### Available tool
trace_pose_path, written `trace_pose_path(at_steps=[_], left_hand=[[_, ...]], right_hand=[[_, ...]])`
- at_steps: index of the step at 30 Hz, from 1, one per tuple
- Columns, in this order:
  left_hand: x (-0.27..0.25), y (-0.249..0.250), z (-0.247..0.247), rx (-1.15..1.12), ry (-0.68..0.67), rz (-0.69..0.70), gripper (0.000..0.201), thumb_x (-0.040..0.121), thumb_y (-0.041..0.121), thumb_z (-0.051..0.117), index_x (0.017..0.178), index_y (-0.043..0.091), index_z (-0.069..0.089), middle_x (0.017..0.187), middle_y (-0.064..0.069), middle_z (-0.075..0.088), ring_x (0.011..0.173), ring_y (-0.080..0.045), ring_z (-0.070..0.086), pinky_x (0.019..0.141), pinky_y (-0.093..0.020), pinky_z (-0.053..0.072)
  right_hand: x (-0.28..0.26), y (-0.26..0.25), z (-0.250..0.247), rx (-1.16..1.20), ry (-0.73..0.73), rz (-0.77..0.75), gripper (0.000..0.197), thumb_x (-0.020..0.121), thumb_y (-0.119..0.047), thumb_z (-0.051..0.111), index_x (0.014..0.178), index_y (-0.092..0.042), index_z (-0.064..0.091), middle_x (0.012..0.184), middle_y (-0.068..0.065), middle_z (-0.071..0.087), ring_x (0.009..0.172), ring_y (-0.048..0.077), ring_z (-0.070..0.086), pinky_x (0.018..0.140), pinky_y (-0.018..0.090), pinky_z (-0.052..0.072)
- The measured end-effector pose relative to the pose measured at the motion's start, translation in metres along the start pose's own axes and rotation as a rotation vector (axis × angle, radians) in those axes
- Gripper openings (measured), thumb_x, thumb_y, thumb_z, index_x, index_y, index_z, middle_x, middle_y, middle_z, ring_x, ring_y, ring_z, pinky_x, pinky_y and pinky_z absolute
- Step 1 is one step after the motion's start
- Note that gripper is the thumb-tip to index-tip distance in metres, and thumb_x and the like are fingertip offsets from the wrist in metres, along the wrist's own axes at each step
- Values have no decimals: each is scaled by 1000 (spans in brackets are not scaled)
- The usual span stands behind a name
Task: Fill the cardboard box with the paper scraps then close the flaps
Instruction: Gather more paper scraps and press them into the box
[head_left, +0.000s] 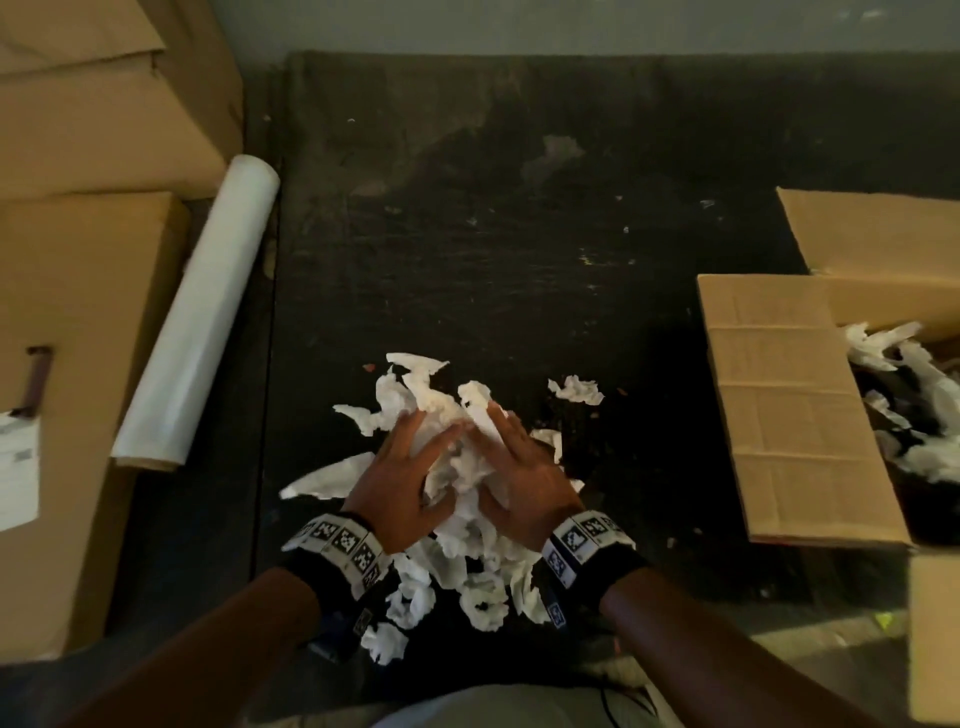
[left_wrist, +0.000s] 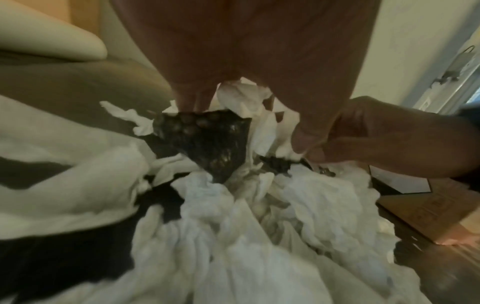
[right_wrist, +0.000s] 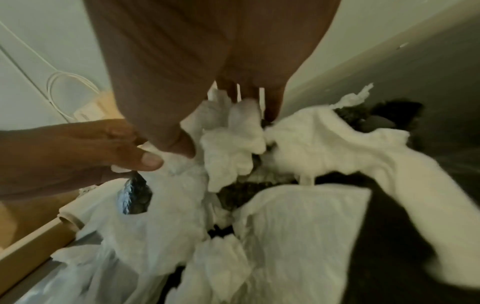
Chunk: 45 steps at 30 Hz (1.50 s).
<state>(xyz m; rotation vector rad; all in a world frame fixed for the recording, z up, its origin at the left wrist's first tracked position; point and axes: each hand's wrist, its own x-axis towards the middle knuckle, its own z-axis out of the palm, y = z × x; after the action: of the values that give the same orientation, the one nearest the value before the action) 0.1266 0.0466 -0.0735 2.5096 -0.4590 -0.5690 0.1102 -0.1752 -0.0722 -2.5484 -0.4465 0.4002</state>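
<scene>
A heap of crumpled white paper scraps (head_left: 467, 551) lies on the black table (head_left: 493, 234) in front of me. My left hand (head_left: 400, 483) and right hand (head_left: 524, 478) clasp a bunch of it from both sides, fingers spread over the top. In the left wrist view my left hand (left_wrist: 245, 123) has its thumb and fingers dug into the scraps (left_wrist: 259, 236). The right hand (right_wrist: 215, 119) grips the scraps (right_wrist: 298, 226) the same way. At the right stands the open cardboard box (head_left: 789, 415) with its flaps spread. More scraps (head_left: 914, 410) lie inside it.
A roll of clear film (head_left: 197, 317) lies along the table's left edge, beside large stacked cardboard boxes (head_left: 78, 364). A single loose scrap (head_left: 576, 389) sits between the heap and the box. The far half of the table is bare dark surface.
</scene>
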Motion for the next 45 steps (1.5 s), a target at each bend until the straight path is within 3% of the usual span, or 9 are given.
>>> trace_pose_path(at_steps=[3, 6, 9, 14, 18, 26, 29, 35, 45], left_hand=[[-20, -1, 5, 65, 65, -46, 90, 84, 65, 57, 159, 46, 11, 169, 2, -10, 156, -30, -8, 121, -64, 20], [-38, 7, 2, 131, 224, -115, 98, 74, 79, 56, 157, 47, 17, 169, 0, -7, 156, -32, -12, 116, -73, 4], [-50, 10, 5, 139, 217, -237, 118, 57, 98, 55, 155, 56, 3, 167, 1, -22, 151, -36, -28, 109, -73, -8], [-45, -12, 19, 29, 102, -497, 140, 40, 107, 50, 151, 57, -19, 164, -1, -33, 148, -49, -25, 112, -79, 2], [-34, -18, 29, -43, 79, -462, 140, 45, 104, 57, 156, 51, -11, 166, -2, -27, 152, -46, -14, 116, -74, 12], [-33, -3, 33, -87, 102, -204, 134, 61, 90, 65, 160, 39, -9, 169, -1, -3, 156, -26, 5, 120, -61, 25], [-39, -4, 25, -21, 118, -254, 137, 56, 95, 62, 158, 44, -14, 169, -4, -7, 156, -32, 0, 120, -67, 15], [-50, -1, 19, 75, 14, -274, 154, 36, 101, 65, 151, 52, -25, 164, 0, -31, 150, -42, -25, 111, -81, 8], [-31, 36, 60, 92, -113, -432, 166, 31, 98, 68, 143, 44, -43, 147, -5, -57, 138, -48, -43, 106, -85, -3]], right_hand=[[-15, -1, 1, -24, -34, 12, 87, 86, -50, 57, 160, -42, 11, 168, -2, -18, 154, 27, -14, 122, 59, 17], [-23, -1, -8, 2, 13, 18, 93, 78, -63, 53, 158, -48, 8, 168, -4, -16, 155, 29, -8, 120, 63, 20], [-21, 2, -24, -11, 72, 113, 101, 76, -67, 61, 158, -47, 4, 168, -5, -15, 155, 29, -2, 119, 63, 20], [3, 39, -43, 30, 49, 526, 116, 71, -76, 69, 155, -50, -8, 166, -3, -22, 154, 32, -9, 120, 63, 17], [22, 65, -38, 104, -78, 670, 121, 68, -88, 60, 155, -48, -13, 167, 5, -22, 154, 34, -12, 122, 61, 13], [13, 33, -6, 158, -103, 354, 98, 82, -76, 58, 159, -39, 8, 169, 0, 11, 155, 26, 6, 124, 53, 13], [-1, 27, -15, 139, -35, 306, 107, 78, -74, 63, 158, -43, 0, 170, -1, -2, 155, 26, 5, 122, 59, 17], [-12, 15, -37, -90, -140, 77, 145, 49, -88, 74, 151, -52, -23, 158, -7, -41, 152, 31, -22, 118, 69, 3], [42, -4, -12, -418, -416, -93, 167, 29, -79, 87, 143, -57, -33, 153, 0, -50, 143, 44, -36, 108, 82, 2]])
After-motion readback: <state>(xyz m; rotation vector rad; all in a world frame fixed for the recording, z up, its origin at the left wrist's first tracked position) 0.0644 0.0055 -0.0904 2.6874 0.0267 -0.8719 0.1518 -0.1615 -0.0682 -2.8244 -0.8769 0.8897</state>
